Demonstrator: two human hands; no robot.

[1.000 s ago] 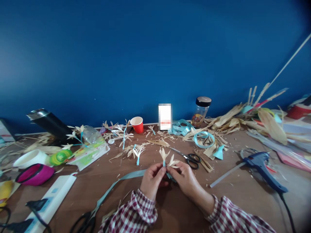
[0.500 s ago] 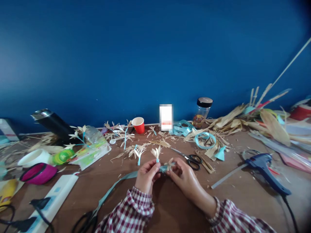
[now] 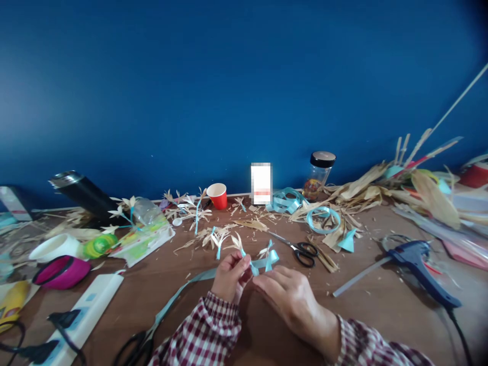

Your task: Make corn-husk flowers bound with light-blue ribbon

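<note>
My left hand is closed in a pinch on a small cream-coloured husk flower whose stem is wrapped in light blue ribbon. A light blue ribbon runs from that flower to the right, curling into a loop near a second husk flower. My right hand is back-up just below the ribbon, fingers bent together and their tips close to my left fingers; what they hold, if anything, is hidden. Another stretch of ribbon trails left toward dark-handled scissors.
Black-handled scissors lie behind my right hand, a blue glue gun to the right. Further back are a red paper cup, a lidded jar and a ribbon coil. A white power strip lies left.
My right hand has let go of the second flower and ribbon, then turned down and toward me. The flower in my left hand has tilted to the left.
</note>
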